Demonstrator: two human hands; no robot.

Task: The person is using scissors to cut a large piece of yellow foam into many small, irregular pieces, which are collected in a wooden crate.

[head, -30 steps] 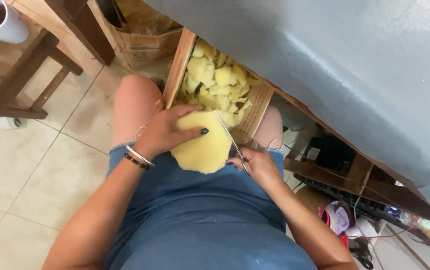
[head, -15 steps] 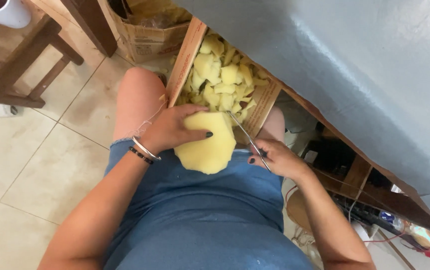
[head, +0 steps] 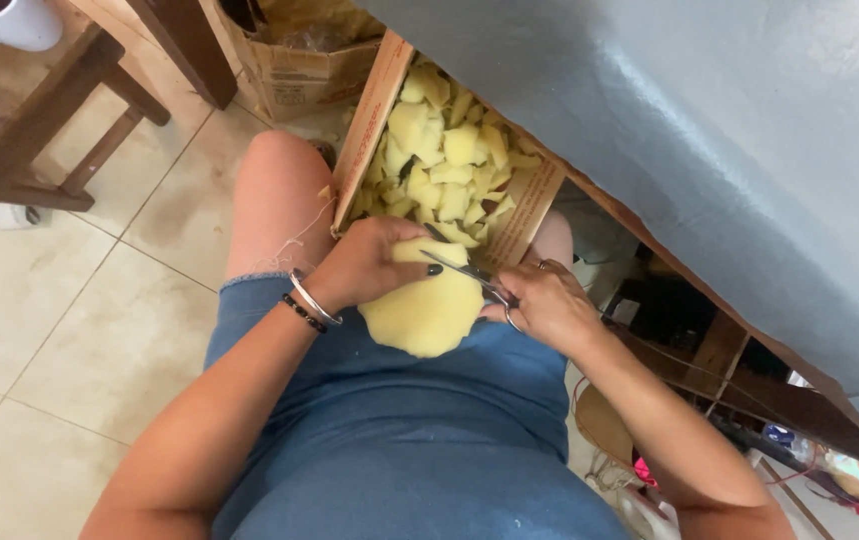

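Observation:
My left hand (head: 369, 265) grips the top edge of a rounded piece of yellow foam (head: 427, 315) that rests on my lap over a denim skirt (head: 389, 430). My right hand (head: 549, 305) holds a pair of metal scissors (head: 464, 270), fingers through the handles, with the blades pointing left across the foam's upper edge. Just beyond my knees stands a cardboard box (head: 369, 120) filled with several cut yellow foam pieces (head: 444, 150).
A big grey-blue sheet (head: 709, 140) covers the table on the right. A second cardboard box (head: 294, 60) stands further off, a wooden stool (head: 39, 140) on the tiled floor at left. Dark shelving with cables and clutter (head: 709, 360) lies under the table.
The scissors have swung from the foam's right side up to its top edge, blades now lying across it. My left hand shifted slightly on the foam.

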